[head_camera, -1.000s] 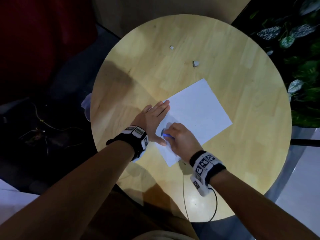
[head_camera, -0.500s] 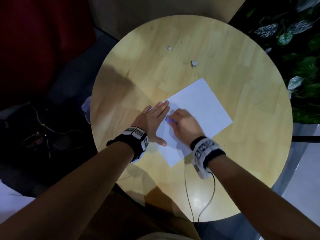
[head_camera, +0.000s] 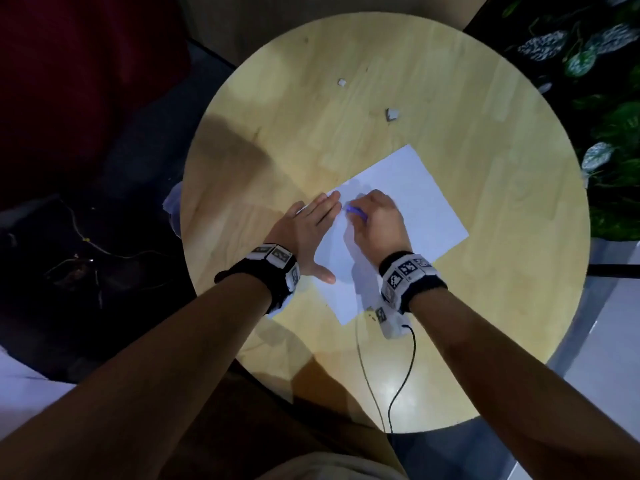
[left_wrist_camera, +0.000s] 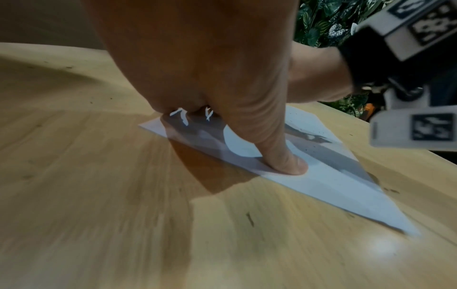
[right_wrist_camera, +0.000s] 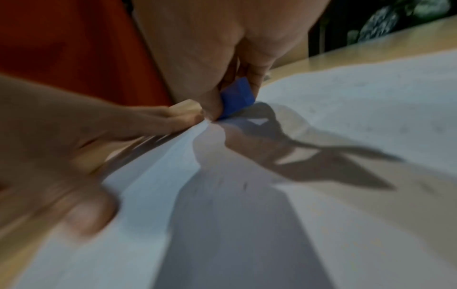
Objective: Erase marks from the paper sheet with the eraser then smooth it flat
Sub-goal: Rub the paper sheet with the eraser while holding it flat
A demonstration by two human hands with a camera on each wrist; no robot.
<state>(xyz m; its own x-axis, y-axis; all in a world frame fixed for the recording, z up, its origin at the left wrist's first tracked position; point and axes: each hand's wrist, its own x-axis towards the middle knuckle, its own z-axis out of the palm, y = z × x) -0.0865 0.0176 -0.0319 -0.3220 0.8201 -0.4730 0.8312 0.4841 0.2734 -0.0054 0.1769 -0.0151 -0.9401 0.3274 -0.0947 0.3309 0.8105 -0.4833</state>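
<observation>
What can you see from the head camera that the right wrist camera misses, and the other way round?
Only the head view shows the whole round wooden table, two small pale scraps lying on it, and both wristbands. Only the right wrist view shows the small blue eraser as a block pinched in the right hand, its lower end on the paper. Both show the white paper sheet and the left hand lying flat on its edge.

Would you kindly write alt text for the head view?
The right hand rubs a small blue eraser on a white paper sheet while the flat left hand pins its edge to a round wooden table.
</observation>
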